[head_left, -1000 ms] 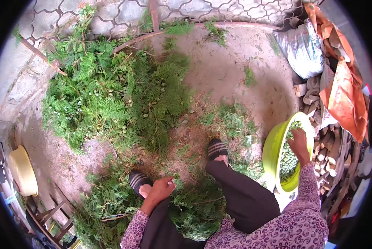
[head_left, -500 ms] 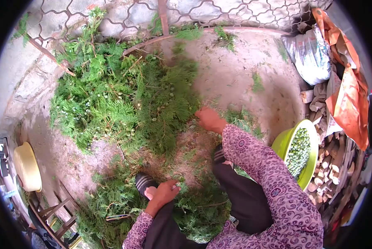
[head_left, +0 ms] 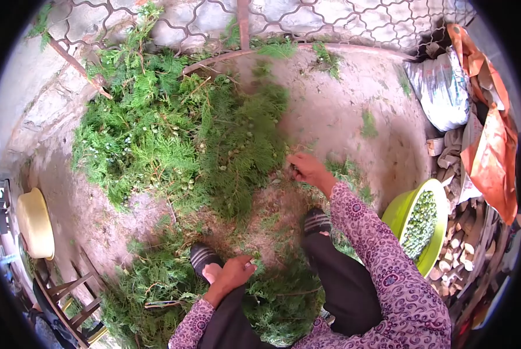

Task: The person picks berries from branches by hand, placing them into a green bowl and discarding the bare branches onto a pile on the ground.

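My right hand [head_left: 308, 168] is at the right edge of a large pile of green conifer branches [head_left: 156, 139] bearing small pale cones. Its fingers are curled in, and what they hold, if anything, is hidden. My left hand [head_left: 235, 273] rests by my left knee, above the striped sandal [head_left: 203, 256]. Thumb and fingers are drawn together there, with a small pale bit at the tips too small to name. More cut branches [head_left: 156, 279] lie under and beside my legs. A yellow-green basin [head_left: 395, 215] full of small green cones [head_left: 421, 224] stands tilted at my right.
Split firewood [head_left: 458, 244] is stacked at the right, beneath an orange sheet [head_left: 493, 163] and a white sack [head_left: 440, 93]. A wire fence [head_left: 330, 20] runs along the back wall. At left are a yellowish basin [head_left: 35, 224] and a wooden frame [head_left: 68, 285].
The view has shifted slightly. My right hand has drawn a little to the right, and its curled fingers now show more. My left hand has hardly moved.
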The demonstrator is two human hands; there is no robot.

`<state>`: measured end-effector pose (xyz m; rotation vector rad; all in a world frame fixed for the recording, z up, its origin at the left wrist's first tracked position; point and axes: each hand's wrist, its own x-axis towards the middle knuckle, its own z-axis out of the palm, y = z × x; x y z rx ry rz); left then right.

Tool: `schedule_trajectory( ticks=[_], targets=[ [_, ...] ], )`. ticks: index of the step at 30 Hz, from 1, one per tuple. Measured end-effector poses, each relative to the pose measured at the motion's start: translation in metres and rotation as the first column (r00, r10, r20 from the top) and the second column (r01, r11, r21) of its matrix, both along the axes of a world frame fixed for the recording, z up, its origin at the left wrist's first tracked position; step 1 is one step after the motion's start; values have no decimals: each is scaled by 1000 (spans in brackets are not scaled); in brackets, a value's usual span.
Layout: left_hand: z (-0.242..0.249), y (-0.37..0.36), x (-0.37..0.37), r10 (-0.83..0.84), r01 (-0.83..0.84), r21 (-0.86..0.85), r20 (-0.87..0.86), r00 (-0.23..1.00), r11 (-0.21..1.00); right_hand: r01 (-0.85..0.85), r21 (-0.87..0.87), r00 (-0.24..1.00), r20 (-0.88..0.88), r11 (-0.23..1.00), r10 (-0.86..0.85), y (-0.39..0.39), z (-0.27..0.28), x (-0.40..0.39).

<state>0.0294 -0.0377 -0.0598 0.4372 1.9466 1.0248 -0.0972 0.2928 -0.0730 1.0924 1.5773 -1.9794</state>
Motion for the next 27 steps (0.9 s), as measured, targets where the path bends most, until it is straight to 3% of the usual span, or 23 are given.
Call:
schedule_trajectory(
  ticks=[2,3,4,5,6,8,9,10,12,13,15,19,21,22,24,25,27],
  targets=[
    [2,0,1,0,0,-4,12,1000,1000,-210,196,969,-88,958,230,-11,-13,-15],
    [2,0,1,15,-15,1,23,1000,1000,-211,191,969,-91,959,231,-22,-14,-22],
    [2,-1,1,31,-31,6,34,999,999,-291,543,915,-84,788,395,-34,-12,-29],
    [-1,-3,3,35,-35,1,32,999,999,-301,816,844,-13,494,536,-45,-9,-36],
    [-4,-4,5,33,-34,11,28,999,999,-301,814,843,-16,496,538,-54,-7,-40],
    [-9,-5,5,35,-35,21,22,999,999,-478,766,772,132,431,622,-67,-2,-43],
    [-8,-4,4,31,-32,17,19,999,999,-370,852,759,48,370,649,-74,-9,-43],
    [-6,-4,4,28,-28,13,18,999,1000,-371,852,757,47,370,652,-73,-14,-41],
    [3,-2,0,19,-19,3,26,999,1000,-581,748,596,122,321,794,-70,-12,-34],
    [5,-1,-1,8,-7,-4,34,999,1000,-584,747,593,124,318,796,-70,-12,-26],
    [-5,-4,3,6,-6,-8,14,1000,1000,-478,803,497,-86,356,863,-70,-13,-2],
    [-4,-4,3,9,-9,-6,-13,1000,1000,-553,751,480,-66,360,875,-77,2,34],
    [-3,-3,0,-2,2,-12,-15,1000,1000,-686,683,394,60,250,917,-84,8,54],
    [-2,-3,1,-16,16,-14,-19,1000,1000,-692,675,394,57,255,917,-88,10,65],
    [0,-2,0,0,0,-21,1,1000,1000,-582,696,500,-102,421,860,-96,14,86],
    [1,-1,2,16,-16,-20,11,1000,1000,-585,690,503,-102,425,858,-99,15,97],
    [2,-1,2,11,-11,-16,-4,1000,1000,-660,721,332,27,211,943,-102,16,111]
  ],
)
